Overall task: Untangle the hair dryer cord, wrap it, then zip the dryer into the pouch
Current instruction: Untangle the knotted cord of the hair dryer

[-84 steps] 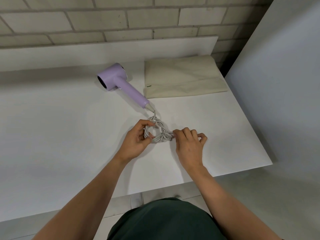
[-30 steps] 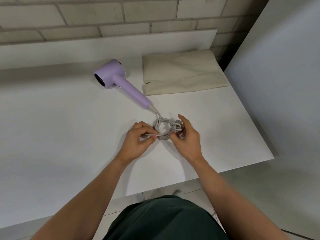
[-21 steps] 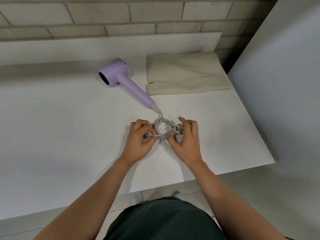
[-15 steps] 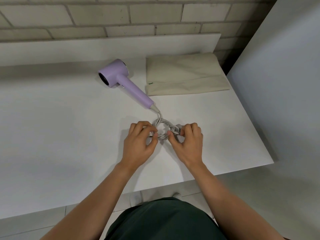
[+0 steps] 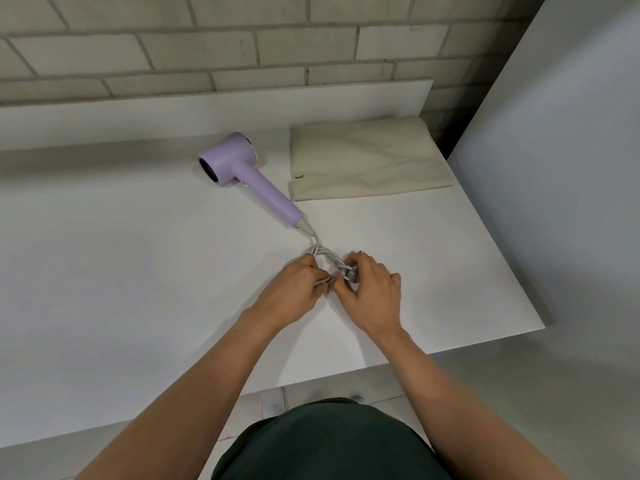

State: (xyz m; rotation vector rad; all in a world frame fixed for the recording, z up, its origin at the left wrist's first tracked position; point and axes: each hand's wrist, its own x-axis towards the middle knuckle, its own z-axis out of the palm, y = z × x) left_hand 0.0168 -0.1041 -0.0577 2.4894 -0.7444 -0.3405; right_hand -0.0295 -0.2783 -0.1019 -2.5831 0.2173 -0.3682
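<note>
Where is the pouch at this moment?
In the head view, the beige pouch lies flat at the table's far right, against the back panel, just right of the purple hair dryer.

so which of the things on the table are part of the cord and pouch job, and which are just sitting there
Part of the job:
- hair dryer, lying on its side
- cord, bunched, gripped by the left hand and right hand
- pouch, flat beside the dryer, untouched

Just there:
- table
- white board against the brick wall
- nothing else loose on the table
</note>
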